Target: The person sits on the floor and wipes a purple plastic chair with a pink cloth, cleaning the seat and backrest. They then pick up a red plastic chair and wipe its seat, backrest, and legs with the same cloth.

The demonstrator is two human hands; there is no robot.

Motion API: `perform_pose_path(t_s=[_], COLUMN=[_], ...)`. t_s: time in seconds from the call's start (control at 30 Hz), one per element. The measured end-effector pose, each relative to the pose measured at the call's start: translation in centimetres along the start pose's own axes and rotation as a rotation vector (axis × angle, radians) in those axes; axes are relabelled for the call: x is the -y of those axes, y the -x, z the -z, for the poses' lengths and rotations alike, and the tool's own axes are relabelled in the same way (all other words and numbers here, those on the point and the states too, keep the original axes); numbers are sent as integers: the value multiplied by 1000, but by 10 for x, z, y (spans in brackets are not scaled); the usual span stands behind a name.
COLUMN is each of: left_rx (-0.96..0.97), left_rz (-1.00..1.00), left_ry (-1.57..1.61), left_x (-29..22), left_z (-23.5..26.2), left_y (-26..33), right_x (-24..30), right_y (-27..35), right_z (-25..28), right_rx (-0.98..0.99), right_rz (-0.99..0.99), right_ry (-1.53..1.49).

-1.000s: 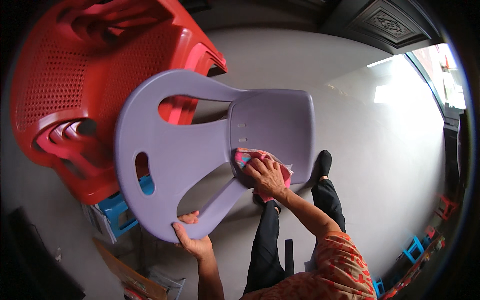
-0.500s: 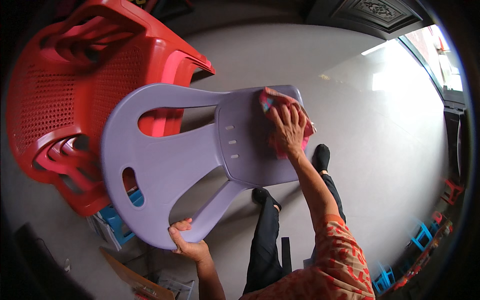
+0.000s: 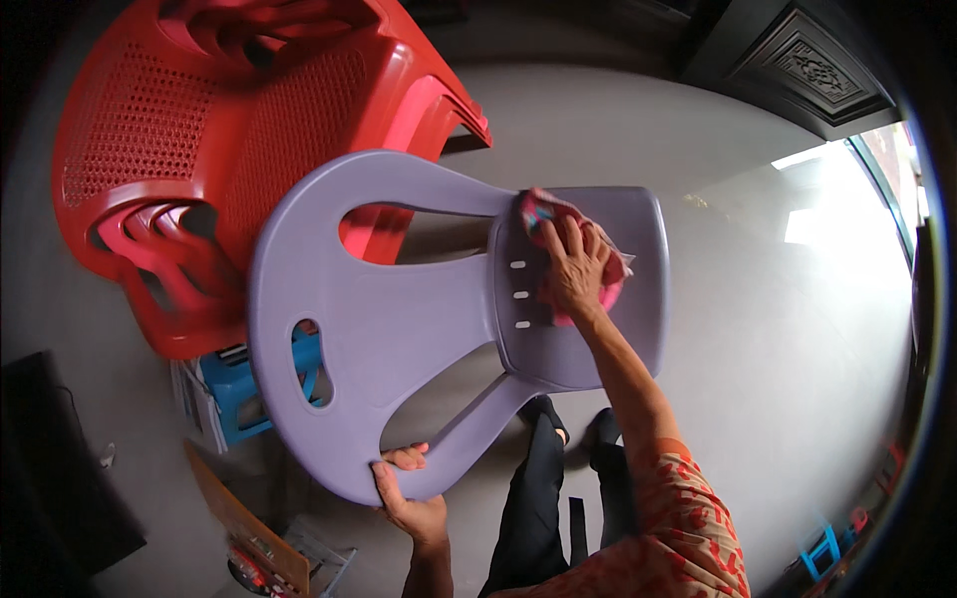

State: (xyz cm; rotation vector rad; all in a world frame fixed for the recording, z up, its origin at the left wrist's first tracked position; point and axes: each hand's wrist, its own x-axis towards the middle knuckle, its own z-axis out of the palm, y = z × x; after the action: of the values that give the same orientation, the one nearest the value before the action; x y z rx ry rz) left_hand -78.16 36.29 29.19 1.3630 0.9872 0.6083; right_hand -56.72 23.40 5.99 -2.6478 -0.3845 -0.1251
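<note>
A light purple plastic chair (image 3: 419,299) is tilted before me, its rounded back to the left and its seat to the right. My left hand (image 3: 411,491) grips the lower rim of the chair's back, thumb on top and fingers through the gap by the armrest. On the seat, near its three small slots, my right hand (image 3: 578,269) presses a pink and red patterned cloth (image 3: 610,291) flat. The fingers lie over the cloth, which bunches out around them.
Stacked red plastic chairs (image 3: 299,120) stand at the upper left. Below them are a blue stool (image 3: 234,394) and a wooden board (image 3: 239,513). A dark carved door panel (image 3: 812,70) is at the upper right. Small blue stools (image 3: 821,550) sit at the lower right.
My right hand and the cloth have shifted across the seat toward the slots. The chair appears farther right in view, my feet are closer together, and my left hand keeps its grip.
</note>
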Motion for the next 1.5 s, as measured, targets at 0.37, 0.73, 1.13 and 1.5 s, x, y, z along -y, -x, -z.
perform_pose_path(t_s=[0.37,0.73,1.13,1.5], left_rx=[-154,-45,53,201], left_rz=[-56,-247,-325,-257], left_ry=[20,112,193,309], left_x=[14,35,36,-16], left_z=[-10,1,7,26], left_y=[50,45,43,-4], right_x=[111,207,126,163], right_y=[75,48,55,51], right_z=[-11,120,-5,29], right_rx=[255,-90,69,-148], right_rz=[-314,562,-144,291], right_ry=[-1068,-1186,-802,-1216])
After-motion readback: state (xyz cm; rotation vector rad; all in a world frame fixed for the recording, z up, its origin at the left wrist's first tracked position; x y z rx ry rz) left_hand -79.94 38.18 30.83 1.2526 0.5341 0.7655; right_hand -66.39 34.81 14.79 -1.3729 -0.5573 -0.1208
